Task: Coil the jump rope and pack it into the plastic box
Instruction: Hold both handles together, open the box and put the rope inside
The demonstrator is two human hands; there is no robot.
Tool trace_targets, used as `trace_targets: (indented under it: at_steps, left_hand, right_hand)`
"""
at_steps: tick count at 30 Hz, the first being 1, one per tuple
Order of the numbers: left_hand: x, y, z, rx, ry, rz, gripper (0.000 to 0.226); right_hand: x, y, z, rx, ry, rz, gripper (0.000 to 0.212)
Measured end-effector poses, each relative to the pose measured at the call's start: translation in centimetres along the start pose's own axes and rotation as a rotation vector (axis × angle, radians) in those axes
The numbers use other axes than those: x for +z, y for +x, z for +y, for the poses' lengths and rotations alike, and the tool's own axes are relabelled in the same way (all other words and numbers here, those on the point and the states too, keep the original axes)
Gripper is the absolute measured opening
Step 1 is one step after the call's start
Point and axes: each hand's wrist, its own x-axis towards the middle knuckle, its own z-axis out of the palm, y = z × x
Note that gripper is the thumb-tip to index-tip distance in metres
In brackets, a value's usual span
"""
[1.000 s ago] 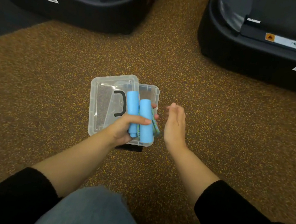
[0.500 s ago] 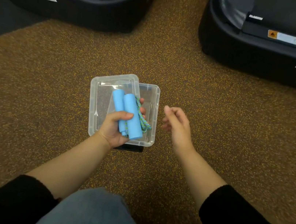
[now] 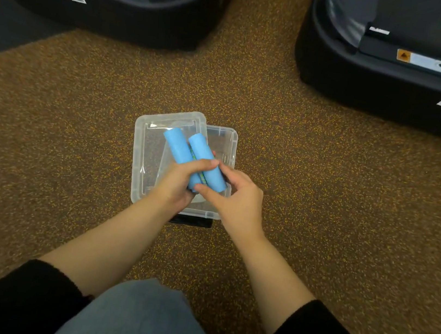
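Head view: left hand (image 3: 175, 185) curled round the jump rope (image 3: 204, 153), thumb across its two blue handles (image 3: 178, 147), cord bunched between them. Right hand (image 3: 237, 201) touching alongside, fingers and thumb pinching the handles' near end. Bundle held over the open plastic box (image 3: 234, 146) on the speckled floor (image 3: 321, 210), clear lid (image 3: 140, 160) askew across the box's left part.

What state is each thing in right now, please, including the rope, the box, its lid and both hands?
jump rope: bundled, its two blue handles side by side, held over the box.
plastic box: open, on the floor.
lid: off, lying askew across the box's left part.
left hand: grips both handles.
right hand: pinches the handles' near ends.
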Motion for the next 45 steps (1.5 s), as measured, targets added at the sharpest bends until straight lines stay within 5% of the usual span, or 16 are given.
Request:
trace_targets:
  at_steps: [3,8,17,23,30,35,42,45]
  left_hand:
    - [0.6,-0.2,0.1,0.005,0.08,-0.031,0.014]
    - [0.3,-0.1,0.2,0.034,0.075,-0.053,0.03]
    - [0.5,-0.1,-0.9,0.003,0.096,0.021,0.02]
    - [-0.9,0.2,-0.7,-0.008,0.127,0.101,0.015]
    - [-3.4,0.2,0.4,-0.144,0.026,-0.108,0.048]
    - [-4.5,0.1,0.8,-0.189,-0.053,-0.23,0.087]
    - [-4.9,-0.4,0.9,-0.217,-0.099,-0.327,0.072]
    - [-5.0,-0.5,0.9,-0.223,-0.105,-0.349,0.071]
  right_hand:
    - [-0.5,0.6,0.3,0.03,0.021,-0.027,0.054]
    - [-0.9,0.8,0.0,0.033,0.075,-0.059,0.052]
    - [0.4,-0.3,0.7,-0.017,-0.116,0.058,0.032]
    - [1.5,-1.0,1.2,-0.006,-0.105,-0.083,0.046]
    - [-0.5,0.3,5.5,0.364,-0.112,0.176,0.059]
    - [0.0,1.6,8.5,0.638,-0.191,-0.061,0.09]
    - [1.9,3.6,9.5,0.619,-0.215,-0.28,0.057]
    - [2.1,4.8,9.7,0.642,-0.212,-0.3,0.061]
